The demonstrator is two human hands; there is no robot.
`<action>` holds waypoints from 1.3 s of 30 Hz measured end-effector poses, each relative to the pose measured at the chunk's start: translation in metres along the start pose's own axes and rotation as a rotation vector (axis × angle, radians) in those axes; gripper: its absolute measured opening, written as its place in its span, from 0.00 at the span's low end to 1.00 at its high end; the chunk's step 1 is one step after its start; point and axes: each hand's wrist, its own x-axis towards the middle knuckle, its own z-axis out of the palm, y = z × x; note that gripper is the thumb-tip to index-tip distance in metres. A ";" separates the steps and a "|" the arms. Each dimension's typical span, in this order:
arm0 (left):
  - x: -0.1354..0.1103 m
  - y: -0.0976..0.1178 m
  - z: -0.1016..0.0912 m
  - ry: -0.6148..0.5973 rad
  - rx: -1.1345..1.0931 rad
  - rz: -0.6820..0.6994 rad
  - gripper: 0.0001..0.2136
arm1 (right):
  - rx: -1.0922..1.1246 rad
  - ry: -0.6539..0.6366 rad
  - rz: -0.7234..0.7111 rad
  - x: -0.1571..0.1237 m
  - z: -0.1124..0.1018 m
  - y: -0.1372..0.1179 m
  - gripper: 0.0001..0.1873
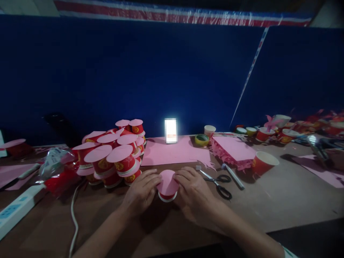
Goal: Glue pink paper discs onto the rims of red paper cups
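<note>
A red paper cup (167, 195) capped with a round pink paper disc sits near the front middle of the brown table (282, 200). My left hand (141, 191) grips its left side and my right hand (192, 190) grips its right side, fingers of both curled over the edge of the disc. Just left of my hands lies a pile of several red cups with pink discs (115, 157).
Black-handled scissors (219, 182) and a marker (233, 176) lie right of my right hand. Pink paper sheets (172, 152), a pink stack (233, 150), a tape roll (201, 139), loose cups (264, 163) and a lit phone (170, 130) stand behind. A white power strip (16, 211) and cable (73, 218) lie left.
</note>
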 end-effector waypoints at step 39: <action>0.009 -0.002 0.003 -0.080 0.109 -0.024 0.20 | 0.002 -0.051 0.041 0.010 0.016 0.007 0.35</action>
